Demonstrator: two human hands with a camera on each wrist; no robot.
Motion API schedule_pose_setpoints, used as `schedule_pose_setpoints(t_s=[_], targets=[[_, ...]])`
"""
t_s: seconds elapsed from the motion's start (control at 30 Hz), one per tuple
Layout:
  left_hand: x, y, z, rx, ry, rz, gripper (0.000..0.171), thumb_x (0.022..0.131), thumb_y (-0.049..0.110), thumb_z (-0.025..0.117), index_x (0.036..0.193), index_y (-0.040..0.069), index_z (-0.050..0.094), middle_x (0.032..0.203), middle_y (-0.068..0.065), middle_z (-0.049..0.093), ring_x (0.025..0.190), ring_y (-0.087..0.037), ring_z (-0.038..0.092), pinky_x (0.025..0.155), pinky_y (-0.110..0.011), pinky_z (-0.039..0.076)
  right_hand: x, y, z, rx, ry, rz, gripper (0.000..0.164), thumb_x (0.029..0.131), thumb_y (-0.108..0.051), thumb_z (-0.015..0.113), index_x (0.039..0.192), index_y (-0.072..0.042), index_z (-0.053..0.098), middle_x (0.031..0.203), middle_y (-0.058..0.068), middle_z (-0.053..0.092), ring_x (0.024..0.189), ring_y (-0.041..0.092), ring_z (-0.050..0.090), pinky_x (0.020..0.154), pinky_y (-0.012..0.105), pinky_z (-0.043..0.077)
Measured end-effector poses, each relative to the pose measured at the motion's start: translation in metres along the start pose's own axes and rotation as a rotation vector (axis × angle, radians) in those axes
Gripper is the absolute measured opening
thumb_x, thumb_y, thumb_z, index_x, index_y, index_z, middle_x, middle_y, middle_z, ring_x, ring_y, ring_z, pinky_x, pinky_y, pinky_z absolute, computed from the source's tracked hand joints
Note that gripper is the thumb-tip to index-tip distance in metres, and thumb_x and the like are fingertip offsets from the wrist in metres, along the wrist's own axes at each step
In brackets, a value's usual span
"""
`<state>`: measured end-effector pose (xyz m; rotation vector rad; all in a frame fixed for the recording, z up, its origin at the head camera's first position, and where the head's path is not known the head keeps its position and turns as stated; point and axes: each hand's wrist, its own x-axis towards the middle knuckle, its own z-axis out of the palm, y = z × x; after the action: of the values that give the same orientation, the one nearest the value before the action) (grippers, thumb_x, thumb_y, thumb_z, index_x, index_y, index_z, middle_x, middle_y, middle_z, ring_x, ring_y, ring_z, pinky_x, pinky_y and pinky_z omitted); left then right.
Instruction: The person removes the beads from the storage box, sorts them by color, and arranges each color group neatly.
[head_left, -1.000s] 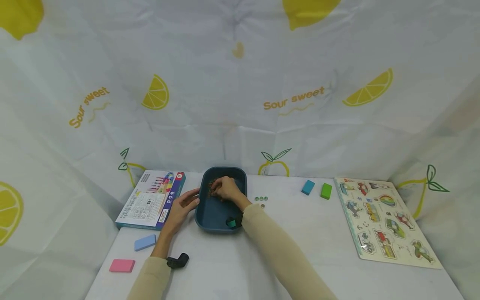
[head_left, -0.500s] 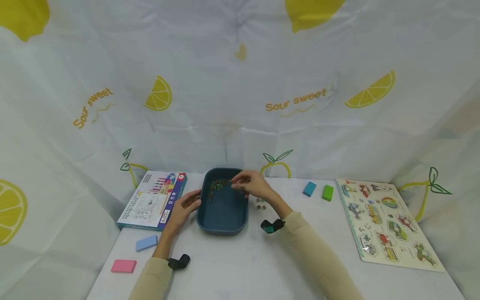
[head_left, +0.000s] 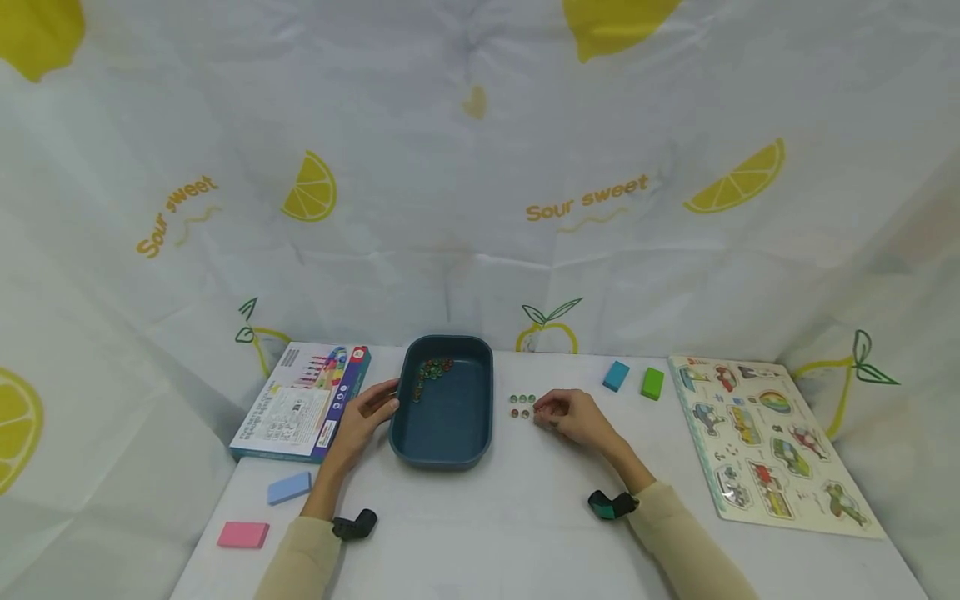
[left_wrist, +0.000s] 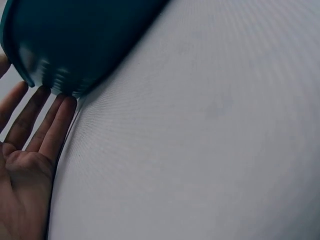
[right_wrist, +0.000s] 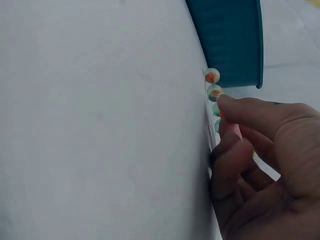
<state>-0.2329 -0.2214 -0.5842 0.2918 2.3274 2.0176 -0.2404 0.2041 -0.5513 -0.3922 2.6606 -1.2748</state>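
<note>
Right hand (head_left: 576, 418) is low at the white bench (head_left: 480, 533), 3 o'clock of the blue tray (head_left: 442, 429); grip nearly closed, thumb and fingertip pinching an orange marble (right_wrist: 222, 115). Five loose marbles (head_left: 522, 399) sit at its 10. Left hand (head_left: 362, 421) at tray's 9: grip relaxed, grasping nothing. Lemon-print curtain (head_left: 450, 192) at 12. Only my left wrist feed shows its fingertips meeting the tray's outer wall; only head shows piled marbles (head_left: 435, 369) inside, 11 o'clock.

Dim, diffusely lit in head view; spotted with pale glare on blue-green tray (left_wrist: 95, 35), left wrist view; softly shadowed beside right hand (right_wrist: 300, 165), right wrist view.
</note>
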Motion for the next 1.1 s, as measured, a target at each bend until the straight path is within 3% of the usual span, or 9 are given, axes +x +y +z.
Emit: schedule_pose_setpoints(t_s=[0.2, 0.4, 0.6, 0.7, 0.83, 0.97, 1.1], targets=[[-0.001, 0.001, 0.002, 0.026, 0.009, 0.005, 0.049, 0.106, 0.021, 0.066, 0.152, 0.011, 0.056, 0.158, -0.017, 0.056, 0.127, 0.006, 0.061, 0.104, -0.014, 0.052, -0.001, -0.001, 0.006, -0.027, 0.020, -0.008, 0.010, 0.094, -0.007, 0.077, 0.103, -0.011, 0.080, 0.082, 0.000, 0.068, 0.072, 0.013, 0.055, 0.063, 0.021, 0.045], [-0.001, -0.003, 0.003, 0.026, 0.020, 0.000, 0.048, 0.105, 0.021, 0.066, 0.151, 0.011, 0.057, 0.157, -0.017, 0.057, 0.129, 0.001, 0.062, 0.103, -0.015, 0.053, -0.001, -0.007, -0.002, 0.020, 0.004, -0.005, 0.020, 0.095, -0.009, 0.077, 0.116, -0.008, 0.077, 0.084, 0.001, 0.068, 0.068, 0.009, 0.056, 0.059, 0.021, 0.046], [-0.001, 0.000, 0.002, 0.035, 0.017, -0.009, 0.049, 0.105, 0.025, 0.068, 0.152, 0.014, 0.057, 0.157, -0.014, 0.057, 0.130, 0.001, 0.061, 0.105, -0.016, 0.053, 0.015, -0.057, -0.004, 0.219, 0.012, -0.043, 0.029, 0.098, -0.018, 0.076, 0.122, 0.000, 0.073, 0.092, 0.019, 0.069, 0.053, 0.010, 0.050, 0.046, 0.028, 0.044], [-0.002, 0.003, 0.000, 0.049, 0.030, -0.013, 0.050, 0.105, 0.025, 0.068, 0.151, 0.013, 0.057, 0.157, -0.015, 0.057, 0.132, -0.002, 0.061, 0.105, -0.015, 0.052, 0.033, -0.090, 0.008, 0.279, -0.028, -0.100, 0.030, 0.100, -0.020, 0.075, 0.123, -0.002, 0.072, 0.099, 0.028, 0.071, 0.058, 0.013, 0.057, 0.051, 0.037, 0.053], [-0.002, 0.002, -0.001, 0.064, 0.029, -0.012, 0.049, 0.106, 0.024, 0.067, 0.152, 0.011, 0.056, 0.157, -0.017, 0.057, 0.136, -0.013, 0.062, 0.105, -0.015, 0.053, 0.062, -0.120, 0.036, 0.306, -0.103, -0.153, 0.030, 0.100, -0.021, 0.075, 0.123, -0.003, 0.073, 0.101, 0.023, 0.074, 0.068, 0.017, 0.065, 0.062, 0.040, 0.060], [-0.002, 0.001, 0.000, 0.062, 0.017, -0.019, 0.048, 0.106, 0.023, 0.065, 0.152, 0.010, 0.056, 0.158, -0.018, 0.056, 0.139, -0.020, 0.062, 0.104, -0.016, 0.054, 0.088, -0.135, 0.066, 0.275, -0.165, -0.159, 0.027, 0.097, -0.017, 0.078, 0.120, -0.003, 0.075, 0.095, 0.013, 0.077, 0.071, 0.019, 0.069, 0.064, 0.034, 0.061], [-0.001, 0.001, 0.001, 0.045, 0.014, -0.026, 0.048, 0.106, 0.024, 0.065, 0.151, 0.012, 0.057, 0.157, -0.016, 0.057, 0.137, -0.012, 0.062, 0.105, -0.016, 0.053, 0.106, -0.139, 0.093, 0.201, -0.208, -0.141, 0.023, 0.094, -0.012, 0.080, 0.115, -0.004, 0.077, 0.092, 0.012, 0.079, 0.066, 0.013, 0.068, 0.061, 0.027, 0.060]])
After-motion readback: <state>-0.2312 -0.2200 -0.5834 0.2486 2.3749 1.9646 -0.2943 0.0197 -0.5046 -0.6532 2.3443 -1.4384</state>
